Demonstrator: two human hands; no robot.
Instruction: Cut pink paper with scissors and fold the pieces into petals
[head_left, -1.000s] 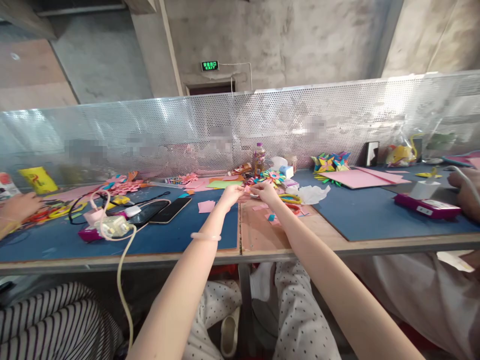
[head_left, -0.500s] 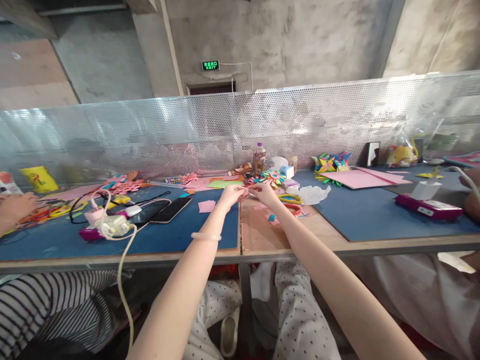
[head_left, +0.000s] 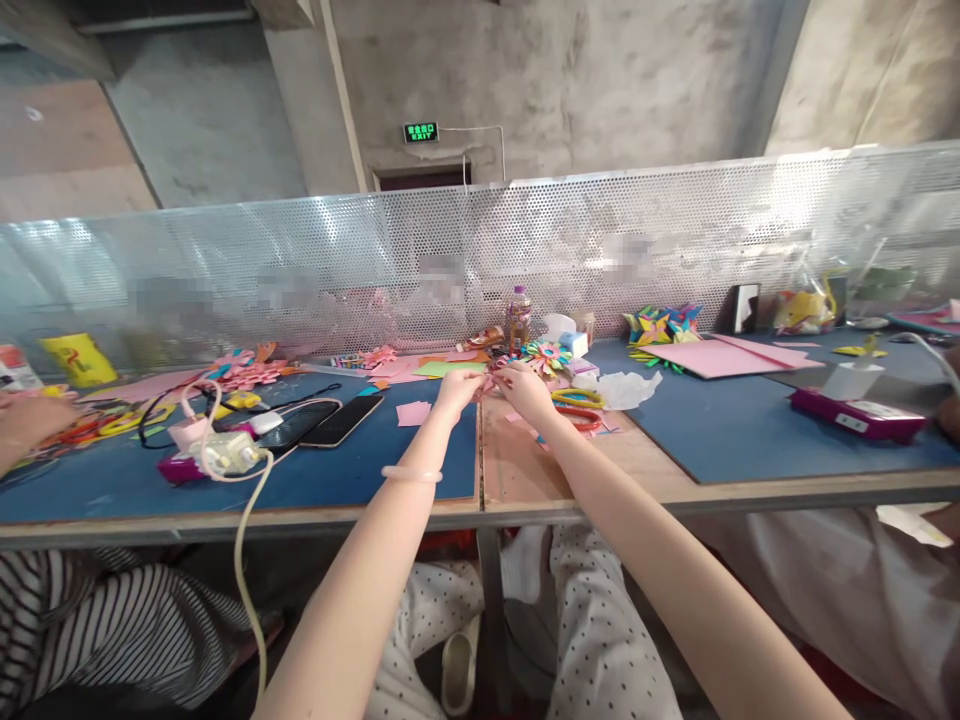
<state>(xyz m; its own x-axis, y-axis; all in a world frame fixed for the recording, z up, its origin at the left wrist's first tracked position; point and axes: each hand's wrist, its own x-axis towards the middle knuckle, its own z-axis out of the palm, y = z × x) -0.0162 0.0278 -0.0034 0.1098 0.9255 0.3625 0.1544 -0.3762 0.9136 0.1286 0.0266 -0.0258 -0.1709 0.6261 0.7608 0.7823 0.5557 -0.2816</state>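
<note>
Pink paper piece [head_left: 491, 382] pinched between left hand [head_left: 457, 390] and right hand [head_left: 527, 391].

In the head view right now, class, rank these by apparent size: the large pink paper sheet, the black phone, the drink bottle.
1. large pink paper sheet
2. black phone
3. drink bottle; it stands farther back, so its true size against the phone's is unsure.

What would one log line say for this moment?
left hand: pinching pink paper piece | right hand: pinching same piece | place: above table | nearby: phone
</note>
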